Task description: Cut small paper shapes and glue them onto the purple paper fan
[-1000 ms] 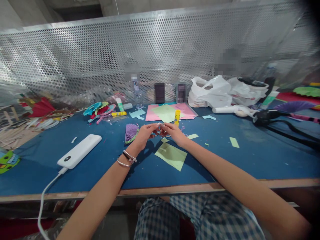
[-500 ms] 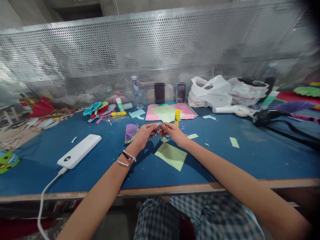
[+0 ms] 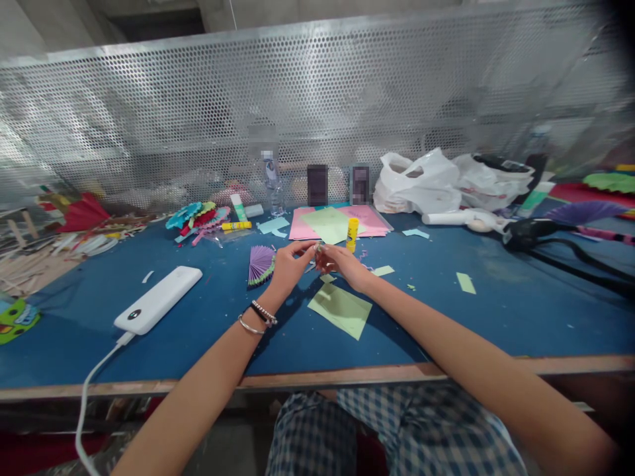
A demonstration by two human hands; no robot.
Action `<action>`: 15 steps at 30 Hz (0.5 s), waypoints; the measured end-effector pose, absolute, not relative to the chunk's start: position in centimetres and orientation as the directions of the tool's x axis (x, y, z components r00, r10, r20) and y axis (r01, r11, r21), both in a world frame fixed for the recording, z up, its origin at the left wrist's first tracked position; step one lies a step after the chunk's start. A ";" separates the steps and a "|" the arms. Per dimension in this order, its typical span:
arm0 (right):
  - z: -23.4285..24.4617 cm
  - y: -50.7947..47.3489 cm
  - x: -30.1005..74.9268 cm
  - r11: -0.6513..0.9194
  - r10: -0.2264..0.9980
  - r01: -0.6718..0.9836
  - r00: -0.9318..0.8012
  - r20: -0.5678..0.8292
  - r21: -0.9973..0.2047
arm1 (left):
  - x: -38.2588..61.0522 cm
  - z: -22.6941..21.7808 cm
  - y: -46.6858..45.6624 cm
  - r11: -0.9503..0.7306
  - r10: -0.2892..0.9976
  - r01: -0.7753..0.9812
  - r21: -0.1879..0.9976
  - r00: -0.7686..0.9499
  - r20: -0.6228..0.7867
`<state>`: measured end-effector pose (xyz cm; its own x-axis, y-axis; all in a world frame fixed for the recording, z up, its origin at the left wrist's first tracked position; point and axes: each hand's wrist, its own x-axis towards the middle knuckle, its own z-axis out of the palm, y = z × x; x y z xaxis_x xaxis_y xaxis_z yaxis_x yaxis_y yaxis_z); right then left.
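Note:
My left hand (image 3: 292, 264) and my right hand (image 3: 344, 266) meet above the middle of the table, fingertips pinched together. A tiny pale scrap shows between them, too small to name. Under the fingers lies something thin and shiny, mostly hidden. Left of my left hand is a pleated purple paper fan (image 3: 260, 266) with a green edge. Just beyond my right hand a yellow glue stick (image 3: 352, 233) stands upright. Nearer to me lies a light green paper sheet (image 3: 341, 311), with a small green scrap (image 3: 327, 278) at its top corner.
A white power bank (image 3: 161, 299) with a cable lies at the left. Farther back are pink sheets (image 3: 302, 226), a clear bottle (image 3: 272, 185), paper flowers (image 3: 201, 219) and a second yellow glue stick (image 3: 237, 225). White plastic bags (image 3: 421, 182) and black straps (image 3: 570, 254) occupy the right.
My left hand has turned slightly, and its wrist has shifted a little to the right. The fingers of both hands have changed position around the tiny scrap. The table items stay put.

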<state>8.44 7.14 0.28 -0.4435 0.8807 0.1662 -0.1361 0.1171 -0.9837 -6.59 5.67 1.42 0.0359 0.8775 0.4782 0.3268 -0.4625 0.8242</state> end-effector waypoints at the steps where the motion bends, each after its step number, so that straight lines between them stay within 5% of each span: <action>1: 0.3 7.1 8.4 0.123 0.881 -0.132 -0.442 0.170 -0.984 | -6.6 1.4 5.7 -0.441 0.891 0.298 0.847 0.035 0.452; 8: 0.3 7.2 8.6 0.212 0.859 -0.104 -0.454 0.236 -0.972 | -6.3 1.6 5.7 -0.328 0.944 0.174 0.929 0.017 0.330; 15: 0.6 7.0 8.6 0.298 0.842 -0.039 -0.460 0.282 -0.954 | -6.2 1.8 5.3 -0.324 0.941 0.295 0.899 0.002 0.339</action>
